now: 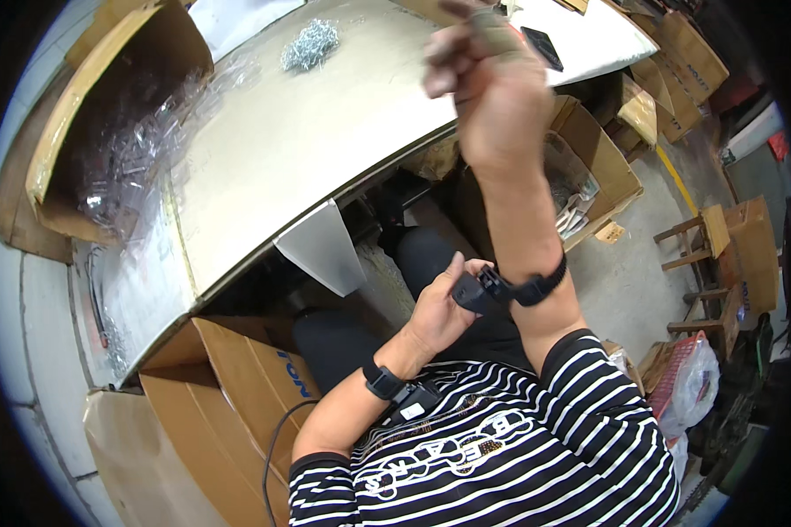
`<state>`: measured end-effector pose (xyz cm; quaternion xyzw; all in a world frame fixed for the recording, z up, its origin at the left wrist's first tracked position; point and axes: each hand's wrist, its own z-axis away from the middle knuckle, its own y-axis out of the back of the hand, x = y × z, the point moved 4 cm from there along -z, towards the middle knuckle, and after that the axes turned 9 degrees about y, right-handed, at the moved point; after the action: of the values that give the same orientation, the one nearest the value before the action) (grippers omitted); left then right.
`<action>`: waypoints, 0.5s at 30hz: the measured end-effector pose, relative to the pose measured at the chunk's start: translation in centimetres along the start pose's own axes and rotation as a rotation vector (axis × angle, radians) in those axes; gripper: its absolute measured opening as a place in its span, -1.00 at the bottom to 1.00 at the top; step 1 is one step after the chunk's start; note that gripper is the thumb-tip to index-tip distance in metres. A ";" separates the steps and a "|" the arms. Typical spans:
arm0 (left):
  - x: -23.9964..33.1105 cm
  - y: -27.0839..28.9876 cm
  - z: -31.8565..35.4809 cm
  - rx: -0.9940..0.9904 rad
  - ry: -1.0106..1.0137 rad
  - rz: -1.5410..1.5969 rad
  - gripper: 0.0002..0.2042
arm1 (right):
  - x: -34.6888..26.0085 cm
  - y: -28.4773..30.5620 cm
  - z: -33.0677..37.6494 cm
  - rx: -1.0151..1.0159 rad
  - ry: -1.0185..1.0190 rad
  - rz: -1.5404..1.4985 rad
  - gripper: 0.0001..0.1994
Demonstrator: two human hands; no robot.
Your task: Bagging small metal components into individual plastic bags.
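Observation:
My left hand point(437, 318) is closed around a small black box-shaped device point(473, 297), its thumb on one side. That device sits on a black strap point(540, 285) round my right forearm. My right hand point(501, 83) is raised over the table's near edge, its fingers smeared by motion, so whether it holds anything is unclear. A second black strap point(382, 383) circles my left wrist, with a dark unit beside it. Beyond the hands, the pale tabletop point(325, 132) bears a heap of small silvery metal pieces point(310, 45).
At the left, an open cardboard box point(53, 167) lies on its side, clear plastic pieces point(141, 158) spilling out. A black flat object point(542, 48) rests at the table's far right. Another open carton point(602, 158) stands right of my forearm; wooden stools point(707, 241) stand farther right.

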<state>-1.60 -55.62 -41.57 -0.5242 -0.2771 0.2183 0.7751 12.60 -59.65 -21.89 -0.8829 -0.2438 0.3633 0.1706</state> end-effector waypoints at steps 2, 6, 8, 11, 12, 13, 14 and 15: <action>-0.3 -0.4 -0.1 -0.101 0.029 0.096 -0.52 | 2.6 0.9 -0.1 0.032 0.023 0.129 -0.79; -0.8 -1.4 0.2 -0.092 0.017 0.193 -0.42 | 5.1 2.0 1.0 -0.074 0.053 0.404 -0.79; -0.9 -1.5 0.3 -0.015 -0.005 0.139 -0.41 | 6.1 2.3 1.6 -0.218 0.286 0.712 -0.80; -0.9 -0.7 0.1 -0.165 -0.020 0.084 -0.39 | 6.0 0.7 3.4 -0.507 0.611 0.990 -0.72; -1.1 -0.4 0.0 -0.188 -0.011 0.091 -0.36 | 6.1 0.2 4.1 -0.555 0.586 1.005 -0.71; -1.3 -0.4 0.0 -0.211 0.003 0.098 -0.32 | 5.9 -0.2 4.4 -0.602 0.560 1.026 -0.71; -1.5 -0.4 0.0 -0.210 0.012 0.090 -0.32 | 6.7 0.0 4.6 -0.580 0.571 0.989 -0.72; -1.6 -0.3 0.1 -0.184 0.004 0.062 -0.33 | 7.1 0.4 4.7 -0.568 0.575 0.995 -0.72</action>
<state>-2.88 -56.70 -41.55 -0.6017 -0.2781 0.2149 0.7172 13.65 -55.43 -29.25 -0.9634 0.1639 0.0689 -0.2005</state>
